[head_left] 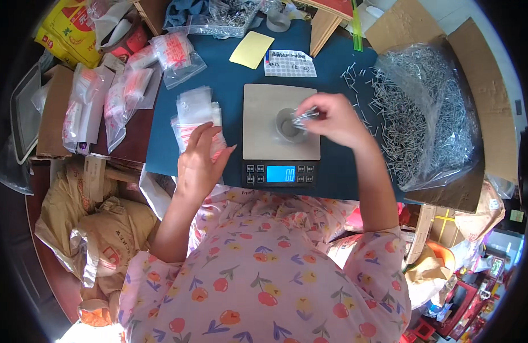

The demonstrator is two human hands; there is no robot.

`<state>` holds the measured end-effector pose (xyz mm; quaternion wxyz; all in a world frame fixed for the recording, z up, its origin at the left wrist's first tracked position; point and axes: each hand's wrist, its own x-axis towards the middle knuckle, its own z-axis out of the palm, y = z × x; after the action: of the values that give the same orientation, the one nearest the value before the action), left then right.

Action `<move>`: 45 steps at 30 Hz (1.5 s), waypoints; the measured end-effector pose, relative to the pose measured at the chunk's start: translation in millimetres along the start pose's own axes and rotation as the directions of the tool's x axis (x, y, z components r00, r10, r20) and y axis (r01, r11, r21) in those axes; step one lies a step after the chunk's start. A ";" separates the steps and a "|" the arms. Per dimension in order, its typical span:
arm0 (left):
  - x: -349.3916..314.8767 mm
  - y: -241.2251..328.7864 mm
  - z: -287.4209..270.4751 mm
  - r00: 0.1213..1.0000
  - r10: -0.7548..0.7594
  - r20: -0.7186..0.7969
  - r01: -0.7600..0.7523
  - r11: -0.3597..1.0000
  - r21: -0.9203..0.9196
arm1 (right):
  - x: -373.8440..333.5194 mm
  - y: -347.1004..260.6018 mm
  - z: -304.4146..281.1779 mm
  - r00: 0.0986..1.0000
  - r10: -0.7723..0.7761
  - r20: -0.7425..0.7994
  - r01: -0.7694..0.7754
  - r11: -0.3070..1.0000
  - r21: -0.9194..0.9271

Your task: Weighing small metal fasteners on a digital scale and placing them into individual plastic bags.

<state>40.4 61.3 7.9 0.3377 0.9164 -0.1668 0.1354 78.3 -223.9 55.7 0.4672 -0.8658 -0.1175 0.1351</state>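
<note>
While the small metal fasteners (306, 116) are probably light, stiff and slippery, best pinched as a bunch across their shanks, the right hand (335, 119) holds some in a narrow grip at the right side of the grey cup (281, 131) on the scale (258, 143). The left hand (198, 164), fingers loosely spread, rests on likely soft plastic bags (194, 107).

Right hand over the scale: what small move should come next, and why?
Probably the right hand should loosen its fingertips and let the small metal pieces drop into the grey cup, since they appear pinched right at its opening and the cup already sits on the scale.
</note>
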 end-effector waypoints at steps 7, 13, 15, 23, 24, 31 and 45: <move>-10.3 6.3 -13.7 0.956 -0.203 0.211 0.286 0.802 -0.524 | -15.9 -12.7 15.6 0.960 -0.158 -0.231 0.126 0.981 -0.147; -22.1 13.1 -17.1 0.866 -0.237 0.441 0.491 0.574 -0.655 | -59.9 35.2 -19.9 0.863 0.006 -0.505 -0.097 0.983 -0.154; -29.4 13.4 -16.8 0.837 -0.218 0.501 0.534 0.524 -0.663 | -81.0 66.8 -36.2 0.826 0.024 -0.563 -0.152 0.971 -0.182; -63.4 21.8 -1.6 0.747 -0.069 0.661 0.555 0.611 -0.564 | -107.9 144.1 -34.8 0.732 0.175 -0.658 -0.452 0.848 -0.277; -64.9 23.8 -0.8 0.742 -0.073 0.666 0.561 0.612 -0.558 | -107.4 146.6 -36.2 0.733 0.183 -0.656 -0.454 0.849 -0.271; -73.5 13.1 4.0 0.768 -0.095 0.634 0.547 0.612 -0.571 | -102.5 120.1 -49.0 0.590 0.285 -0.755 -0.501 0.863 -0.066; -53.6 29.2 7.9 0.819 -0.058 0.571 0.463 0.656 -0.596 | -22.1 12.7 32.3 0.902 -0.149 -0.405 0.116 0.988 -0.104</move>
<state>-18.8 46.6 -0.6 0.6254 0.7285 -0.1490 -0.2366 47.5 -212.9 30.8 0.4557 -0.8822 -0.0802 -0.0872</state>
